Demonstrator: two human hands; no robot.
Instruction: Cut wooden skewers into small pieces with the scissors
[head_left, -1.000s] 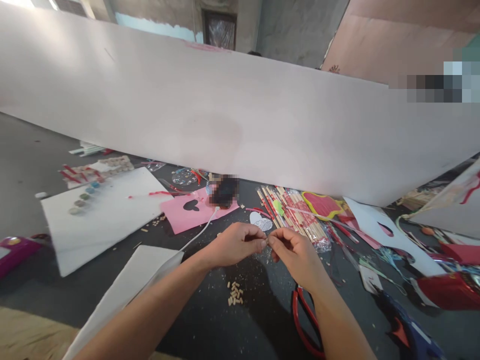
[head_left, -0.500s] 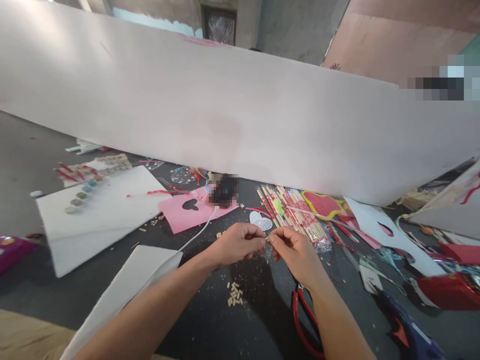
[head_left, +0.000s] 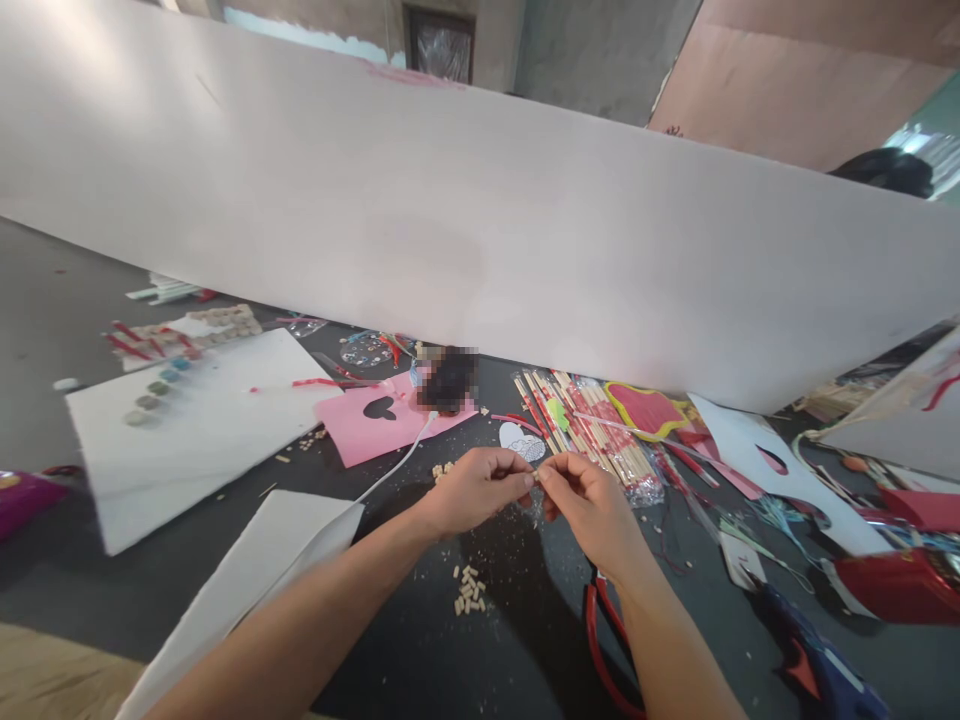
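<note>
My left hand [head_left: 480,490] and my right hand [head_left: 592,505] meet over the dark table, thumbs and fingertips pinched together. Between them is a tiny pale piece of wooden stick [head_left: 535,477], mostly covered by the fingertips. Below the hands lies a small pile of short cut stick pieces [head_left: 469,592]. A red-handled cutting tool [head_left: 595,640] rests partly under my right wrist, its jaws hidden. Just beyond my fingers are a white paper cutout [head_left: 520,440] and plastic-wrapped bundles of chopsticks [head_left: 611,430].
A tall white board [head_left: 525,230] stands across the back. At left are a white sheet with paint pots [head_left: 217,430] and a folded white board [head_left: 300,530]. Pink paper [head_left: 349,430] lies mid-table. A blue glue gun [head_left: 825,665] and a red packet [head_left: 896,585] are at right.
Both hands keep nearly the same pinch and place. The view has shifted very slightly; nothing on the table has visibly moved.
</note>
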